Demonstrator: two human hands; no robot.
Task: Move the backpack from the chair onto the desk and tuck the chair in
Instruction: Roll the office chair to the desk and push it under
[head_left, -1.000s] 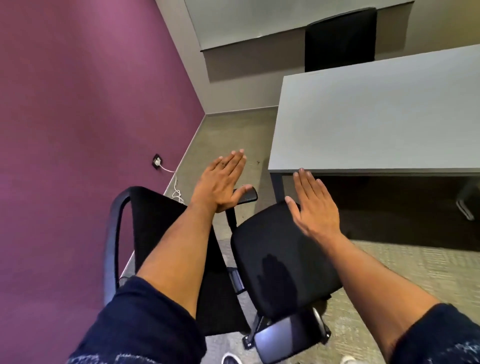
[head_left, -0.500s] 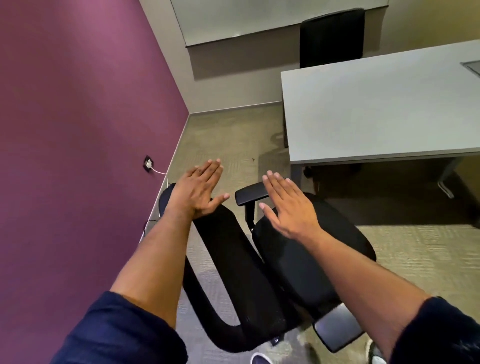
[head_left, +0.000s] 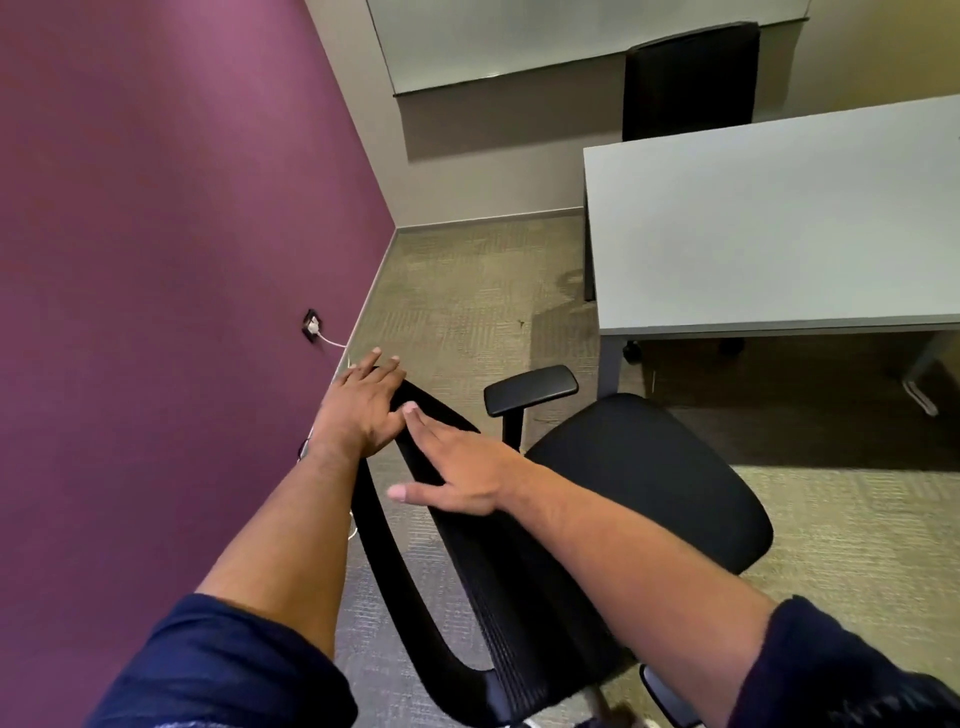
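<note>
A black office chair stands on the carpet just left of the grey desk, its seat bare and pointing toward the desk's near corner. Its mesh backrest curves toward me. My left hand lies over the backrest's top rim with fingers stretched out. My right hand rests flat on the mesh right beside it, fingers apart. No backpack shows in this view, and the visible part of the desk top is bare.
A purple wall with a socket and white cable runs close along the left. One chair armrest sticks up near the desk leg. A second black chair stands behind the desk below a whiteboard.
Both hands have dropped from hovering above the chair onto its backrest. The chair has swivelled so its seat faces the desk, and my view has shifted left.
</note>
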